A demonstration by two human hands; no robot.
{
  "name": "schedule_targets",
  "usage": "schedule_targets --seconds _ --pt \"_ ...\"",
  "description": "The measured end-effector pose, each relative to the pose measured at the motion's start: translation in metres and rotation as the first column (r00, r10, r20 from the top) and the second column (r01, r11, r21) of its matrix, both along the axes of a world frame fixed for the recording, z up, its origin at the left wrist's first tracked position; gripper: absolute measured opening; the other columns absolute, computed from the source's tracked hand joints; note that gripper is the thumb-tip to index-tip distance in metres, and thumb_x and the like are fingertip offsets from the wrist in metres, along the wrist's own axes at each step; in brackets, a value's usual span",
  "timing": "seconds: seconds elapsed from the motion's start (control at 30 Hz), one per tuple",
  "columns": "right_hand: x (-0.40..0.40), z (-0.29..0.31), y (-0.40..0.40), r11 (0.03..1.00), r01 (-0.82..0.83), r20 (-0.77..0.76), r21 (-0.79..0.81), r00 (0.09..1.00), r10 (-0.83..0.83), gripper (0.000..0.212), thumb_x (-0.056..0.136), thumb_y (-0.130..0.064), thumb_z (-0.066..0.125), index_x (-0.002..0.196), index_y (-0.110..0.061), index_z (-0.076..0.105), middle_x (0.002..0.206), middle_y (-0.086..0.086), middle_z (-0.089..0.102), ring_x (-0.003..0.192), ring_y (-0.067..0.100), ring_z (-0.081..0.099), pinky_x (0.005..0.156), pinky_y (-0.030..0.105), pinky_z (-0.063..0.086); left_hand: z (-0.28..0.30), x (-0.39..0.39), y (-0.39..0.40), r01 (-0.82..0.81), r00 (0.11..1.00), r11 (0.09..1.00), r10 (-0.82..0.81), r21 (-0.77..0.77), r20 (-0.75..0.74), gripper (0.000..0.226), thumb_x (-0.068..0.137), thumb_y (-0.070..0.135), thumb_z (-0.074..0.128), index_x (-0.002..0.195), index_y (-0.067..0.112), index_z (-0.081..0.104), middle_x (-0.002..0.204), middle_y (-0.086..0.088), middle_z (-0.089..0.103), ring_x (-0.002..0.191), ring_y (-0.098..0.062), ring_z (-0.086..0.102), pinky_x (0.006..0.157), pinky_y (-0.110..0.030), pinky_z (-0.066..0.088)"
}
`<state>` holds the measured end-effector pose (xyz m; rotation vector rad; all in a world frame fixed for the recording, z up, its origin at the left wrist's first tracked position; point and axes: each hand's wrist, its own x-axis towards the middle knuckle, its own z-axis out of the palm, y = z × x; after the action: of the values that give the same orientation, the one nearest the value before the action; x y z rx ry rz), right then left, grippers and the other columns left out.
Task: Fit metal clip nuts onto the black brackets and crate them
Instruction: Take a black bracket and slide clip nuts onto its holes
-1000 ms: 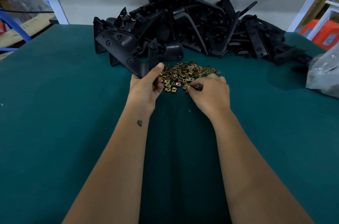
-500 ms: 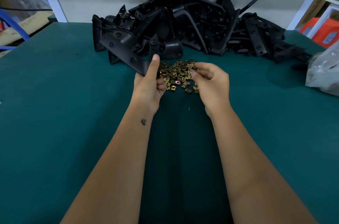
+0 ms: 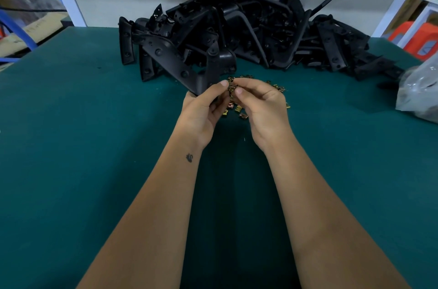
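Note:
My left hand (image 3: 203, 108) grips the corner of a black L-shaped bracket (image 3: 175, 63), lifted a little above the green table. My right hand (image 3: 263, 104) pinches a small brass-coloured clip nut (image 3: 233, 87) between thumb and forefinger, right beside the bracket's near end and my left thumb. Beneath both hands lies a loose heap of clip nuts (image 3: 239, 111), mostly hidden by my fingers. A big pile of black brackets (image 3: 260, 30) fills the back of the table against the wall.
The green table mat (image 3: 71, 146) stretches wide on both sides of my arms. A crumpled plastic bag (image 3: 419, 92) lies at the right edge. Cardboard boxes and a blue pipe (image 3: 16, 28) stand off the left side, an orange stool (image 3: 419, 40) off the right.
My right hand picked a clip nut from the heap, rose and moved left to meet the bracket. My left hand tilted the bracket's end toward it.

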<state>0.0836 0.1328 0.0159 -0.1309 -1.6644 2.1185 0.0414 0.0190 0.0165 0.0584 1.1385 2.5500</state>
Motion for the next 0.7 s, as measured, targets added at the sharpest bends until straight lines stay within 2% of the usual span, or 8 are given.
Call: schedule_targets --seconds 0.07,0.13,0.2,0.3,0.53,0.7 --pt "0.0005 -0.0002 -0.0003 1.000 -0.005 0.000 0.029 1.000 0.005 0.025 0.088 0.003 0.066 0.090 -0.019 0.076 0.097 0.005 0.073 0.099 0.020 0.068 0.090 0.031 0.055 -0.0007 -0.0004 -0.0009 0.010 0.999 1.000 -0.010 0.004 -0.031 0.015 0.088 0.000 0.069 0.075 0.008 0.066 0.076 -0.003 0.071 0.077 -0.013 0.070 0.074 -0.022 0.057" --pt "0.0007 -0.0006 -0.0008 0.997 0.000 0.007 0.080 1.000 0.000 0.025 0.088 0.003 0.066 0.090 -0.020 0.076 0.093 0.002 0.074 0.094 0.015 0.069 0.083 0.025 0.054 -0.0016 -0.0010 -0.0017 0.006 0.999 1.000 -0.006 0.002 -0.049 0.012 0.087 -0.002 0.069 0.078 0.006 0.067 0.077 -0.004 0.072 0.078 -0.013 0.071 0.074 -0.023 0.057" --pt "0.0008 -0.0006 -0.0015 0.993 0.006 0.015 0.120 1.000 -0.008 0.025 0.088 0.003 0.066 0.089 -0.019 0.075 0.092 0.000 0.074 0.092 0.013 0.069 0.080 0.021 0.053 -0.0014 -0.0012 -0.0022 -0.016 0.999 1.000 0.016 0.008 -0.049 0.012 0.085 -0.005 0.069 0.090 0.002 0.061 0.078 -0.005 0.073 0.079 -0.014 0.072 0.074 -0.024 0.057" --pt "0.0014 -0.0005 -0.0011 0.987 0.026 0.028 0.155 0.999 -0.031 0.023 0.086 0.002 0.069 0.089 -0.021 0.075 0.089 -0.002 0.075 0.089 0.009 0.069 0.078 0.018 0.053 0.0004 -0.0012 -0.0028 -0.062 0.997 0.998 0.062 0.005 -0.043 0.035 0.082 -0.009 0.071 0.111 0.001 0.054 0.084 -0.008 0.072 0.082 -0.017 0.073 0.074 -0.025 0.057" --pt "0.0014 -0.0019 -0.0019 0.977 0.113 0.035 0.181 0.992 -0.121 0.014 0.086 -0.001 0.070 0.087 -0.014 0.075 0.089 0.005 0.074 0.086 0.012 0.069 0.081 0.026 0.057 0.0011 0.0008 -0.0024 -0.101 0.994 0.992 0.097 -0.076 -0.060 0.049 0.079 -0.012 0.072 0.117 0.006 0.047 0.106 -0.019 0.066 0.092 -0.024 0.072 0.079 -0.029 0.059" --pt "0.0031 -0.0013 -0.0024 0.983 0.128 0.064 0.135 0.988 -0.137 0.015 0.089 0.000 0.067 0.085 -0.013 0.074 0.075 -0.007 0.071 0.074 0.006 0.065 0.072 0.020 0.053 -0.0036 0.0012 0.0012 -0.089 0.993 0.989 0.079 -0.119 -0.085 0.048 0.079 -0.013 0.073 0.113 0.008 0.046 0.106 -0.015 0.066 0.089 -0.021 0.072 0.077 -0.029 0.059"
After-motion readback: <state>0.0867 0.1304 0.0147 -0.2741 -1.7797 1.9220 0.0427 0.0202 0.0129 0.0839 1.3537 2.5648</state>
